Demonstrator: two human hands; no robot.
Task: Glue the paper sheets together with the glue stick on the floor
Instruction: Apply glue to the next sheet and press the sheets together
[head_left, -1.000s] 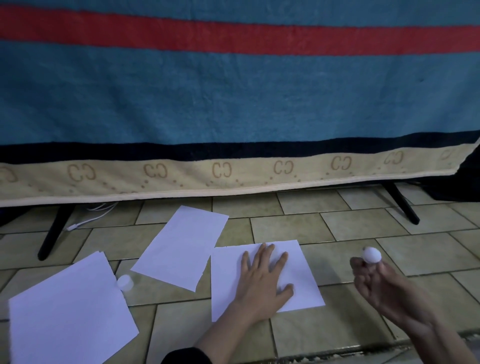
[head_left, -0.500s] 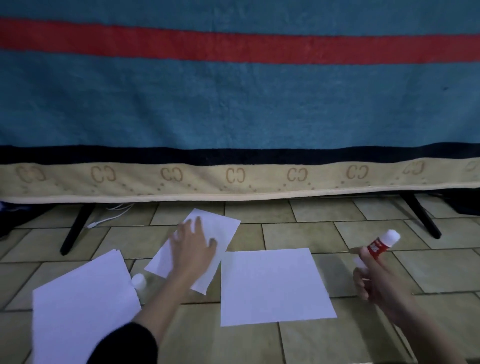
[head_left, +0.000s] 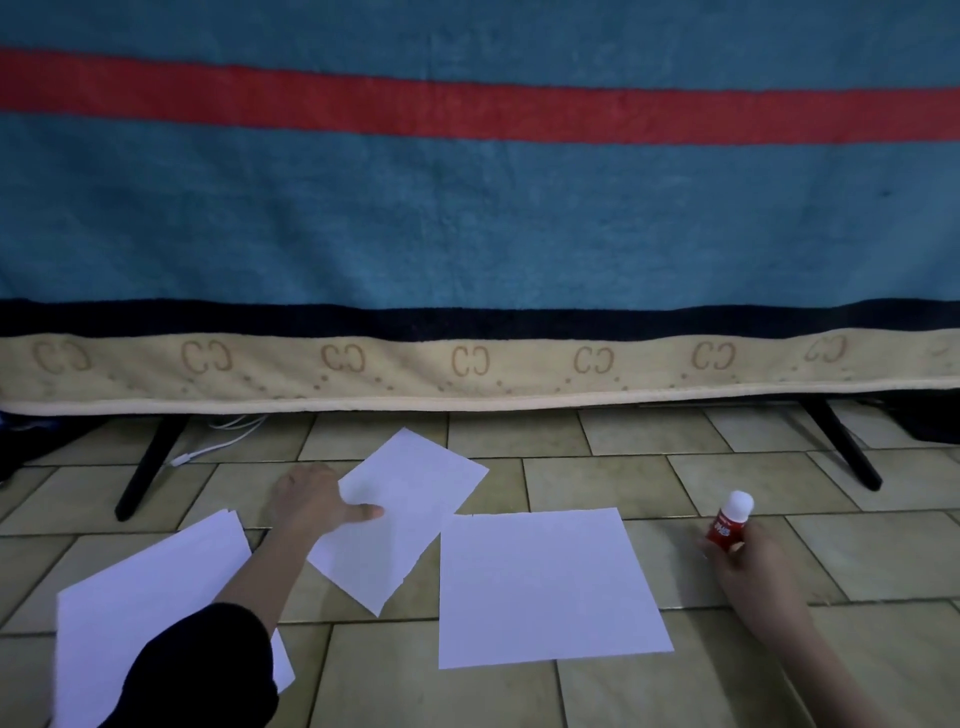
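- Head view looks down at a tan tiled floor (head_left: 649, 441), with a hanging teal blanket with a red stripe and a cream border (head_left: 467, 234) across the far side.
- Left hand (head_left: 311, 499), reaching forward from a dark sleeve (head_left: 208, 665), pinches the near-left edge of a tilted white paper sheet (head_left: 400, 514); the thumb lies on top of it and the fingers are hidden beneath or behind, so the edge looks raised off the floor.
- Right hand (head_left: 748, 566) is closed around a red glue stick with a white end (head_left: 730, 522), held upright with its white end pointing up, clear of any paper.
- Between the two hands lies a flat square-looking white sheet (head_left: 545, 587); the tilted sheet's right corner is at, or just over, its far-left corner.
- Beneath the left forearm sits a stack of white sheets (head_left: 145, 597), not being handled.
- My reading: the step in hand is bringing the pinched sheet over onto the flat one; whether that one already carries glue cannot be told.
- To do it well, carry the sheet low and level, square it up, match one edge first, then lower the rest so it does not land skewed.
- Press from the matched edge outward with a flat palm to push out wrinkles.
- Keep the glue stick well aside, its end off the paper, so nothing smears.
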